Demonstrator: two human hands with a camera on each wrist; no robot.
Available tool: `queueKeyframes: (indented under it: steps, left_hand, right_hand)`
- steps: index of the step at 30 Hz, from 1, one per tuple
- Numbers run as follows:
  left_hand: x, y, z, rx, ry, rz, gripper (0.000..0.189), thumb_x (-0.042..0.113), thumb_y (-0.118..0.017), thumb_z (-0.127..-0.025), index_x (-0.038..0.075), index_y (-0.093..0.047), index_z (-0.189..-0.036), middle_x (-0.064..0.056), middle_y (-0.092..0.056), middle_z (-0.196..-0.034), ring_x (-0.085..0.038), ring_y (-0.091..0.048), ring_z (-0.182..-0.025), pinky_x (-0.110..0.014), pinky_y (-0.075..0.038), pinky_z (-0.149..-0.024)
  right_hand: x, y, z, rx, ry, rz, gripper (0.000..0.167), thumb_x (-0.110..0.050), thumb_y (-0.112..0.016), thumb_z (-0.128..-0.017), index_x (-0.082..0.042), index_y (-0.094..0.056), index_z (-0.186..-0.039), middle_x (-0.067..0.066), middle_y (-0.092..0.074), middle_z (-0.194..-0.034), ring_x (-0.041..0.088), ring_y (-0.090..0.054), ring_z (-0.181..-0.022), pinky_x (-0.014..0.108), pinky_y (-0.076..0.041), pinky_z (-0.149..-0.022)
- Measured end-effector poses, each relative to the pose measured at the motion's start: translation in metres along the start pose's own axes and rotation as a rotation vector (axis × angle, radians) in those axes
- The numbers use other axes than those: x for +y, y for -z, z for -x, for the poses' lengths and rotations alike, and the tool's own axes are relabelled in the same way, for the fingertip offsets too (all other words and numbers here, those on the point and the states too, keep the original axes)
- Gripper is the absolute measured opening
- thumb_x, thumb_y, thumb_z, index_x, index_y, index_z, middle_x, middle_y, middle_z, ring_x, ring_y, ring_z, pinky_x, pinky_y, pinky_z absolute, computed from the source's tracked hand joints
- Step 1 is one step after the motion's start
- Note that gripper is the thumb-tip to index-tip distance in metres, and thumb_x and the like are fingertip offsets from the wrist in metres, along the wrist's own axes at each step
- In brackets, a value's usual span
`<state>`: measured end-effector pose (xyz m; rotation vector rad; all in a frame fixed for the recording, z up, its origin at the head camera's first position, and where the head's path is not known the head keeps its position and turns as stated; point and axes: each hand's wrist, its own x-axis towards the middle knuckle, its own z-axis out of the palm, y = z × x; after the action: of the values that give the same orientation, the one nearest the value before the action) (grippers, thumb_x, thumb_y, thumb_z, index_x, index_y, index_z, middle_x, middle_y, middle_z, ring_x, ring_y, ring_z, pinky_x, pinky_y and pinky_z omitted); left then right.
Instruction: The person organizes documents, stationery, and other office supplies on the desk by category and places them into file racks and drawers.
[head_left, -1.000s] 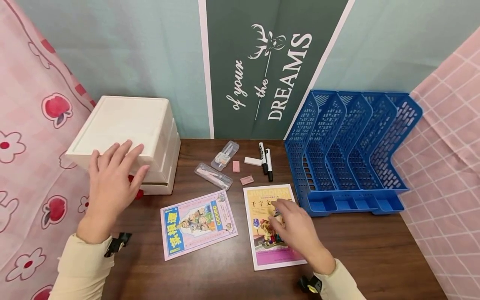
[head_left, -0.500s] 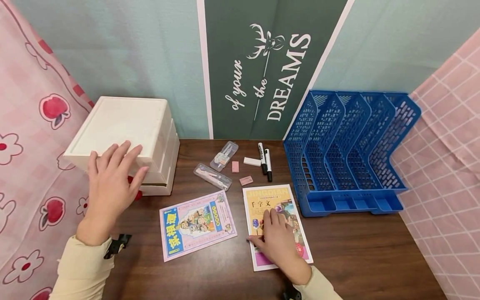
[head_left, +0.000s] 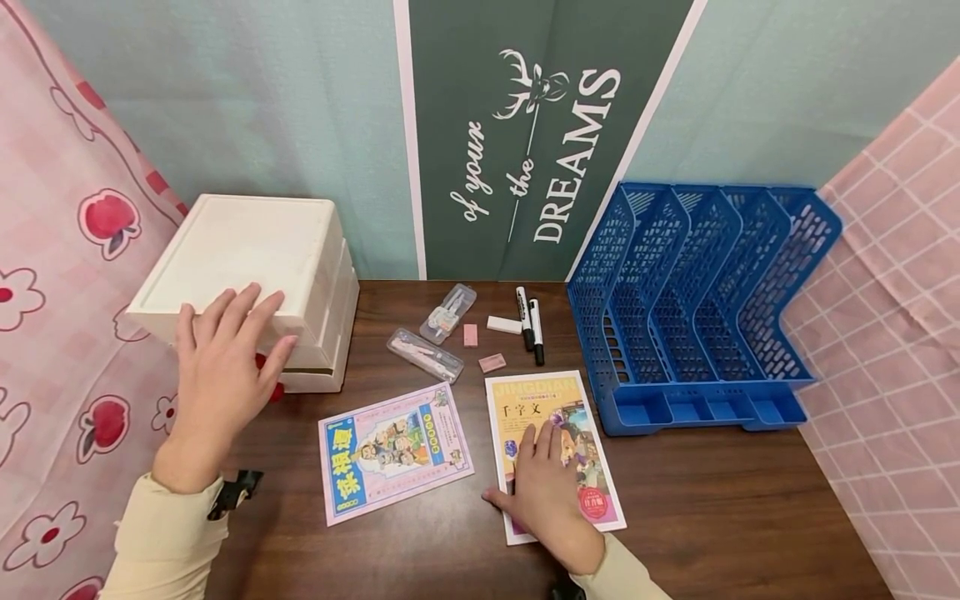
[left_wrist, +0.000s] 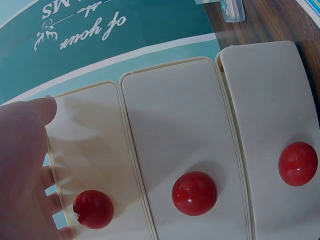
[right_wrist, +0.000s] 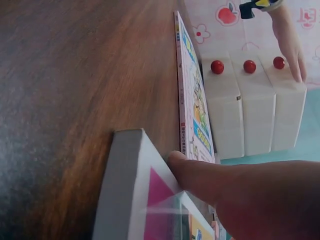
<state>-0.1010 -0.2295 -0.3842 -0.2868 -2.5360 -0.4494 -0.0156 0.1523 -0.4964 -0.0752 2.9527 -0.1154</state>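
Note:
My left hand (head_left: 227, 367) rests on the front top edge of a white drawer unit (head_left: 247, 250), fingers spread over its top. In the left wrist view, three drawer fronts (left_wrist: 175, 120) with red knobs (left_wrist: 194, 193) show, the thumb at one side of the unit. My right hand (head_left: 546, 487) lies over a yellow and purple book (head_left: 517, 396), fingers extended across the cover. Its thumb (right_wrist: 200, 175) reaches out past the book's left edge. A pink and blue book (head_left: 397, 487) lies left of that hand.
Behind the books lie two clear cases (head_left: 426, 354), pink erasers (head_left: 492, 362), a white eraser (head_left: 504, 324) and two black-and-white markers (head_left: 537, 332). A blue file rack (head_left: 712, 396) stands at the right. Curtains hang at both sides, with a printed cloth behind.
My right hand has moved left and toward the near edge over the yellow book, from its right side to its lower left. My left hand has stayed on the drawer unit.

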Motion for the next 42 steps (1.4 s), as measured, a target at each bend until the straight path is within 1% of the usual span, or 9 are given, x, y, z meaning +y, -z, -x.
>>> queueKeyframes:
  steps: [7,11,14,19,22,25,29,34,42]
  left_hand:
    - [-0.001,0.001,0.000,-0.002,0.001,-0.007,0.056,0.033,-0.063,-0.092,0.014,-0.053,-0.144,-0.019,-0.046,-0.151,-0.044,-0.034,-0.141,-0.063,-0.006,-0.119]
    - [-0.002,0.000,0.000,-0.004,-0.003,-0.013,0.056,0.029,-0.068,-0.091,0.014,-0.054,-0.144,-0.019,-0.046,-0.151,-0.044,-0.035,-0.141,-0.063,-0.006,-0.119]
    - [-0.003,-0.001,0.000,0.004,-0.010,-0.015,0.057,0.027,-0.071,-0.091,0.015,-0.054,-0.144,-0.019,-0.046,-0.151,-0.044,-0.035,-0.141,-0.063,-0.007,-0.119]
    - [-0.004,-0.002,0.001,0.028,-0.024,-0.020,0.060,0.023,-0.075,-0.088,0.015,-0.055,-0.144,-0.018,-0.047,-0.150,-0.043,-0.036,-0.140,-0.063,-0.008,-0.119]
    - [-0.004,-0.003,0.001,0.045,-0.034,-0.021,0.059,0.022,-0.075,-0.088,0.015,-0.055,-0.143,-0.019,-0.048,-0.150,-0.044,-0.037,-0.139,-0.062,-0.009,-0.119]
    - [-0.004,-0.004,0.001,0.064,-0.039,-0.019,0.058,0.021,-0.075,-0.089,0.015,-0.055,-0.143,-0.019,-0.049,-0.149,-0.044,-0.038,-0.138,-0.063,-0.010,-0.119]
    - [-0.005,-0.006,0.001,0.084,-0.036,-0.015,0.056,0.021,-0.075,-0.089,0.014,-0.056,-0.141,-0.019,-0.050,-0.148,-0.044,-0.039,-0.137,-0.064,-0.010,-0.118]
    - [-0.005,-0.007,0.001,0.092,-0.029,-0.013,0.057,0.020,-0.076,-0.088,0.014,-0.057,-0.141,-0.019,-0.050,-0.148,-0.044,-0.039,-0.137,-0.063,-0.010,-0.118]
    - [-0.005,-0.011,0.001,0.119,-0.029,-0.009,0.056,0.021,-0.076,-0.088,0.015,-0.058,-0.140,-0.018,-0.051,-0.146,-0.043,-0.040,-0.136,-0.063,-0.010,-0.118]
  right_hand:
    - [-0.005,0.007,-0.004,-0.035,-0.012,-0.013,0.113,-0.058,-0.083,-0.071,0.015,-0.039,-0.145,0.043,-0.036,-0.148,0.052,-0.038,-0.139,0.061,-0.056,-0.081]
    - [-0.007,0.012,-0.005,-0.063,-0.018,-0.037,0.110,-0.049,-0.082,-0.069,0.017,-0.038,-0.145,0.045,-0.034,-0.147,0.054,-0.037,-0.139,0.056,-0.058,-0.072]
    - [-0.007,0.018,-0.005,-0.076,-0.010,-0.060,0.105,-0.045,-0.080,-0.071,0.018,-0.039,-0.143,0.045,-0.037,-0.145,0.055,-0.039,-0.136,0.056,-0.058,-0.073]
    - [-0.006,0.027,-0.005,-0.078,0.028,-0.136,0.088,-0.032,-0.074,-0.076,0.020,-0.042,-0.140,0.043,-0.044,-0.139,0.054,-0.047,-0.128,0.058,-0.053,-0.089]
    - [-0.005,0.031,-0.004,-0.057,0.051,-0.174,0.077,-0.023,-0.070,-0.077,0.020,-0.045,-0.135,0.040,-0.051,-0.129,0.050,-0.054,-0.118,0.057,-0.051,-0.093]
    - [-0.003,0.034,-0.004,-0.020,0.065,-0.196,0.060,-0.016,-0.070,-0.078,0.018,-0.050,-0.124,0.031,-0.059,-0.108,0.042,-0.063,-0.096,0.055,-0.055,-0.082]
    - [0.000,0.037,-0.005,-0.003,0.059,-0.220,0.040,-0.010,-0.074,-0.080,0.010,-0.054,-0.109,0.018,-0.059,-0.086,0.029,-0.062,-0.072,0.048,-0.056,-0.067]
    - [0.003,0.039,-0.003,-0.001,0.069,-0.226,0.035,-0.008,-0.076,-0.082,0.007,-0.054,-0.105,0.016,-0.060,-0.080,0.025,-0.062,-0.066,0.045,-0.057,-0.062]
    - [0.008,0.041,0.002,0.119,0.136,-0.190,0.028,-0.003,-0.074,-0.082,0.006,-0.055,-0.100,0.016,-0.061,-0.077,0.029,-0.064,-0.060,0.045,-0.054,-0.052]
